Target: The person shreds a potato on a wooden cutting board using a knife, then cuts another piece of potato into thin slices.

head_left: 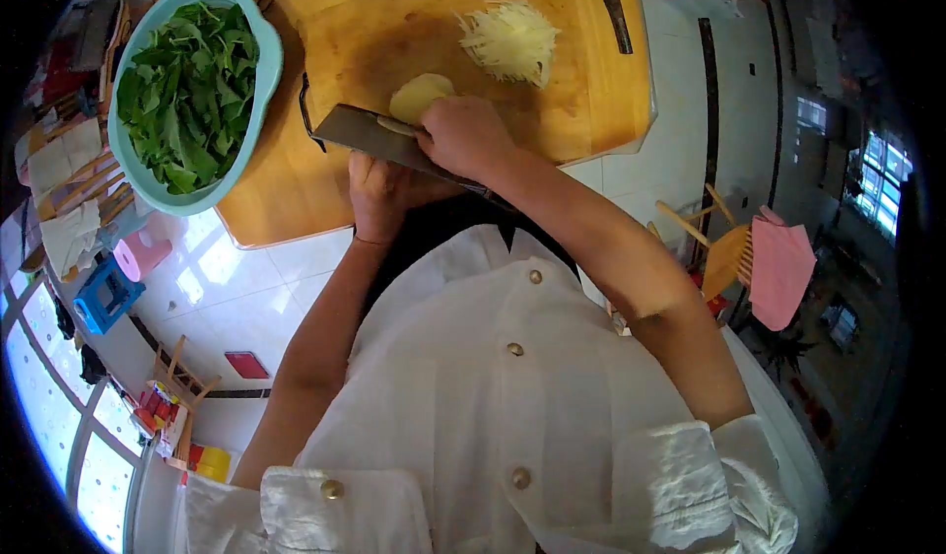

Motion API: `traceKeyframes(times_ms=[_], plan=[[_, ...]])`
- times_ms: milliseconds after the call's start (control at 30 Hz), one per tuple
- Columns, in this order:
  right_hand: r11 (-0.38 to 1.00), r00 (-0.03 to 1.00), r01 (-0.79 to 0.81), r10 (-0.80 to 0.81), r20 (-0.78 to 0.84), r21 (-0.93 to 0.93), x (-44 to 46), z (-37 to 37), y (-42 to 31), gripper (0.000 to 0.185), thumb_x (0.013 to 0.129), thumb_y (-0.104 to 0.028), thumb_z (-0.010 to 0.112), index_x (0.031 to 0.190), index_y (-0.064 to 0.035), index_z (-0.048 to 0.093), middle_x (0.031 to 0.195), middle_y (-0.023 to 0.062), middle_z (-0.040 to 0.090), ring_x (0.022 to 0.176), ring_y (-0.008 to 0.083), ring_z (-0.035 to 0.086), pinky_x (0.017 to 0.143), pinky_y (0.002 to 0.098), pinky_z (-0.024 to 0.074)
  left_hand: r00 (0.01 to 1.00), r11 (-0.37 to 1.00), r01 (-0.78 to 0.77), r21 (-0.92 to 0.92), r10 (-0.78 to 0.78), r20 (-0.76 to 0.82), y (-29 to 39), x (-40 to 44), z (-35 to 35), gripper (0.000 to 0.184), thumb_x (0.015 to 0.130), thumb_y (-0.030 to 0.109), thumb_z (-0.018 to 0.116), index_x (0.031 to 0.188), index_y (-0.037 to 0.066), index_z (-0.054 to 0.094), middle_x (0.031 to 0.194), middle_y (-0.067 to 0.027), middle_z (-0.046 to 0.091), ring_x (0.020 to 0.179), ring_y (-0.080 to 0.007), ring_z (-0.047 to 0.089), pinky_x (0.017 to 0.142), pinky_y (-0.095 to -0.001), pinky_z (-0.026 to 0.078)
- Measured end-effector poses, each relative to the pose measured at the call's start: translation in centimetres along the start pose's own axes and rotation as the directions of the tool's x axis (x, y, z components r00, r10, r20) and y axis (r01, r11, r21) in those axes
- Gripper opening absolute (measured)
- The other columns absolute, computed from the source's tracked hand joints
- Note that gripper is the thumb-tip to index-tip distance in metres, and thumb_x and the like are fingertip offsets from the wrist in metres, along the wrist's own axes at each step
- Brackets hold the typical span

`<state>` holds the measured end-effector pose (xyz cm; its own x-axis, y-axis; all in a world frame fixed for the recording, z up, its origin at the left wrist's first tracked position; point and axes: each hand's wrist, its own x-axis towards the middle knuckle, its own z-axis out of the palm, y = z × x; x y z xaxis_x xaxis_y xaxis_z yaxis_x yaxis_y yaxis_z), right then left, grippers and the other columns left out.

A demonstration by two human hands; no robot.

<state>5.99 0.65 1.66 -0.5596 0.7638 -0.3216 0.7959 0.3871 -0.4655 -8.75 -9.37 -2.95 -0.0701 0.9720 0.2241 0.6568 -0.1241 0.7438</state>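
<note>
A cleaver (367,136) lies slanted across the near part of the cutting board (365,36), its broad blade pointing left. My right hand (465,138) is closed on it towards the handle end, which shows dark beneath my wrist. Touching my right knuckles is a round pale potato slice (421,96). Another thin pale sliver sits along the blade's upper edge. My left hand (377,194) is just below the blade, which hides its fingertips. Farther off on the board, to the right, is a pile of potato shreds (510,43).
A light blue basin (271,56) full of green leaves (187,101) stands on the wooden table (266,194) at the left. A dark-handled tool (617,22) lies at the far right corner. Over the floor at the right is a wooden chair (724,258) with pink cloth.
</note>
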Motion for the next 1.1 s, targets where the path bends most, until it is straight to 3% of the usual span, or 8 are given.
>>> traceKeyframes(times_ms=[133,433,633,733,800,933,1000,1100], plan=[[0.996,0.993,0.079,-0.083,-0.086,-0.045,0.7,0.8,0.6,0.018,0.076,-0.023,0.063,0.072,-0.0058,0.067,0.070,0.0178,0.063,0.070,0.0356,0.064,0.067,0.0474,0.0506,1.000,1.000,0.014,-0.010,-0.014,0.001,0.1,-0.2,-0.1,0.029,0.069,-0.001,0.067,0.098,0.002,0.061,0.106,-0.0175,0.056,0.098,-0.0384,0.052,0.083,-0.0423,0.045],[0.989,0.960,-0.134,0.144,-0.242,0.055,0.3,-0.5,1.8,0.016,0.074,-0.022,0.064,0.071,-0.0065,0.066,0.070,0.0144,0.063,0.068,0.0338,0.063,0.064,0.0451,0.0500,1.000,1.000,-0.006,0.000,0.006,-0.024,0.0,-0.3,0.3,0.032,0.069,-0.001,0.067,0.100,0.001,0.061,0.108,-0.0190,0.056,0.099,-0.0390,0.053,0.085,-0.0426,0.045],[0.994,0.963,-0.012,0.041,-0.268,0.109,-4.1,-2.5,0.4,0.025,0.076,-0.022,0.064,0.095,-0.0065,0.066,0.084,0.0165,0.066,0.077,0.0340,0.064,0.068,0.0448,0.0505,1.000,1.000,-0.014,0.025,0.014,0.015,-0.2,-0.6,-0.4,0.029,0.070,-0.002,0.066,0.098,0.000,0.061,0.104,-0.0186,0.057,0.096,-0.0392,0.055,0.081,-0.0409,0.048],[0.987,0.994,0.016,0.002,-0.113,0.160,-6.8,-2.2,-0.4,0.037,0.078,-0.022,0.064,0.111,-0.0057,0.062,0.090,0.0183,0.066,0.080,0.0342,0.064,0.068,0.0459,0.0501,0.999,0.997,-0.015,0.075,0.018,-0.039,0.2,-0.5,-0.6,0.025,0.072,-0.002,0.066,0.097,0.000,0.060,0.103,-0.0167,0.059,0.092,-0.0350,0.059,0.078,-0.0387,0.049],[0.990,0.997,-0.079,0.076,0.034,0.115,-7.2,-1.4,-0.8,0.042,0.080,-0.023,0.063,0.118,-0.0056,0.060,0.085,0.0178,0.066,0.077,0.0345,0.065,0.068,0.0476,0.0490,0.835,0.771,0.531,-0.351,-0.546,0.062,1.2,-0.5,-0.7,0.023,0.076,0.000,0.066,0.098,-0.002,0.059,0.100,-0.0145,0.062,0.088,-0.0271,0.062,0.076,-0.0336,0.050],[0.996,0.992,-0.085,0.085,0.093,0.003,-7.2,-1.0,-1.6,0.037,0.084,-0.025,0.061,0.116,-0.0059,0.061,0.074,0.0174,0.065,0.068,0.0346,0.064,0.064,0.0468,0.0495,0.752,0.653,0.642,-0.403,-0.639,0.162,-0.9,-1.7,0.2,0.025,0.079,0.003,0.067,0.101,-0.003,0.059,0.097,-0.0112,0.065,0.087,-0.0188,0.062,0.075,-0.0283,0.050],[0.992,0.993,-0.080,0.088,-0.078,0.094,-7.0,-0.5,-1.1,0.032,0.089,-0.027,0.058,0.113,-0.0057,0.063,0.063,0.0168,0.063,0.058,0.0354,0.062,0.057,0.0455,0.0491,0.594,0.264,0.692,-0.672,-0.737,0.323,0.4,-0.8,-0.1,0.025,0.082,0.006,0.066,0.104,-0.004,0.059,0.095,-0.0096,0.065,0.086,-0.0159,0.062,0.073,-0.0266,0.050],[0.990,0.994,-0.105,0.105,0.007,0.089,-6.7,-1.4,-1.2,0.031,0.090,-0.032,0.055,0.104,-0.0053,0.063,0.067,0.0161,0.065,0.062,0.0343,0.064,0.059,0.0468,0.0499,0.595,0.356,0.742,-0.569,-0.739,0.314,0.6,-0.2,-0.2,0.025,0.087,0.016,0.062,0.109,0.005,0.057,0.096,-0.0083,0.065,0.088,-0.0173,0.064,0.078,-0.0293,0.051]])
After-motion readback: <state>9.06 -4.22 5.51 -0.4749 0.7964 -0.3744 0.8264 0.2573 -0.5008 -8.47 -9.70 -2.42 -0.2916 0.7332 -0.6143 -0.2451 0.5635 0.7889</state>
